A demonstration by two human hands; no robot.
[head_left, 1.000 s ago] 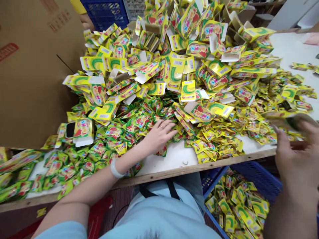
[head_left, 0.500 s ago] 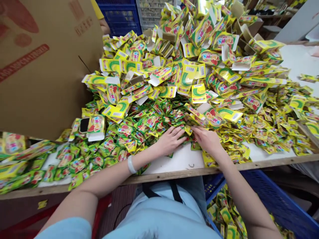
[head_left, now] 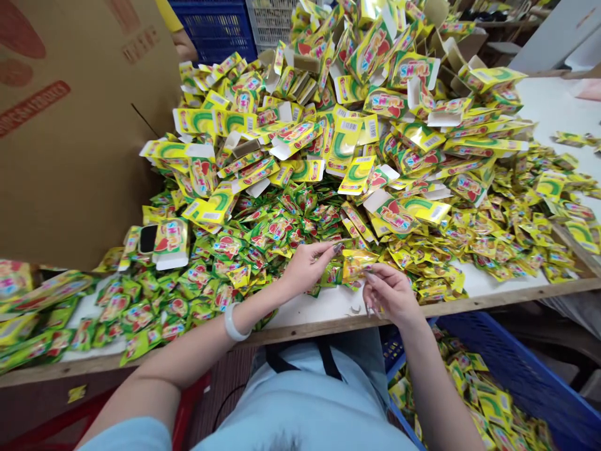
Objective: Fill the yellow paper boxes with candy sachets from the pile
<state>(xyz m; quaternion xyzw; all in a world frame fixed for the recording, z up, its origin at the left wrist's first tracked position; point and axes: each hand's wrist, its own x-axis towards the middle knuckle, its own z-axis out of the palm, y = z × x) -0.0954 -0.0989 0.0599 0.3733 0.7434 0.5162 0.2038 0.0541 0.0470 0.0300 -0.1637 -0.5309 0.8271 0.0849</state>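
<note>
My left hand (head_left: 307, 266) is pinched closed above the green candy packets (head_left: 277, 228), fingertips together; whatever lies between them is too small to name. To its right, my right hand (head_left: 389, 294) has its fingers closed on the edge of a yellow packet (head_left: 357, 264). This packet is raised slightly over the table's front part, between both hands. Yellow packets (head_left: 507, 232) lie in a heap to the right. Behind both heaps rises a large pile of yellow printed boxes (head_left: 347, 138), several with open flaps.
A big cardboard carton (head_left: 84, 138) stands at the left. The table has a wooden front edge (head_left: 328, 327). Below right, a blue crate (head_left: 526, 369) holds filled yellow boxes or packets. Another person's arm (head_left: 184, 45) shows behind the carton.
Both hands have lifted off the packets and drawn in their fingers. My right hand has moved toward the table edge, with a yellow packet now in it. The view has shifted slightly.
</note>
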